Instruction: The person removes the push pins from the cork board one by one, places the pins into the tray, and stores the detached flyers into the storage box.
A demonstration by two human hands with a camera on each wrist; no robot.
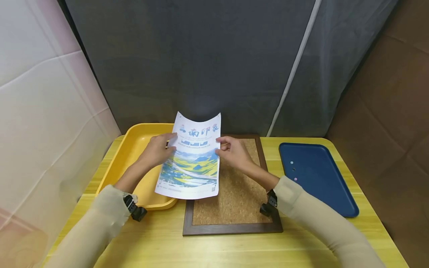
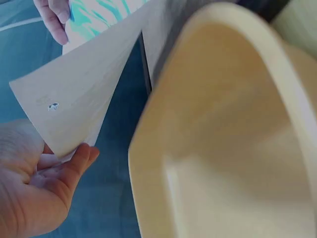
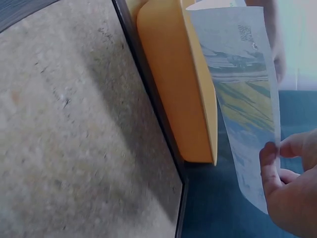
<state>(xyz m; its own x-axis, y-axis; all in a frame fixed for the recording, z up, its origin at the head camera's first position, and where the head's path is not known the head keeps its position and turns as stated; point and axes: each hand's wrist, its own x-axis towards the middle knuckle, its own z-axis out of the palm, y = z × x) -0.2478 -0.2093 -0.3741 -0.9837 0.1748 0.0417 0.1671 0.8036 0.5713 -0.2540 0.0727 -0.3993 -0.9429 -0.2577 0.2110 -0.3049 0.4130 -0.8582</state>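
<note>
A printed paper poster (image 1: 192, 160) with blue lettering and a green-and-yellow landscape is held up between both hands, its sheet bowed. My left hand (image 1: 155, 150) pinches its left edge over the yellow tray, and my right hand (image 1: 235, 152) pinches the right edge. Behind and below the poster lies a cork board (image 1: 234, 197) with a dark brown frame, partly covered from view. In the left wrist view, the fingers of the left hand (image 2: 44, 178) grip a corner region of the sheet. The right wrist view has the right hand's (image 3: 292, 178) thumb and finger on the paper's edge.
A yellow tray (image 1: 134, 128) stands left of the board, partly under it or beside it. To the right, a blue tray (image 1: 321, 178) bears several small pins (image 1: 295, 179). A dark curtain (image 1: 187, 59) hangs behind the wooden table (image 1: 161, 238).
</note>
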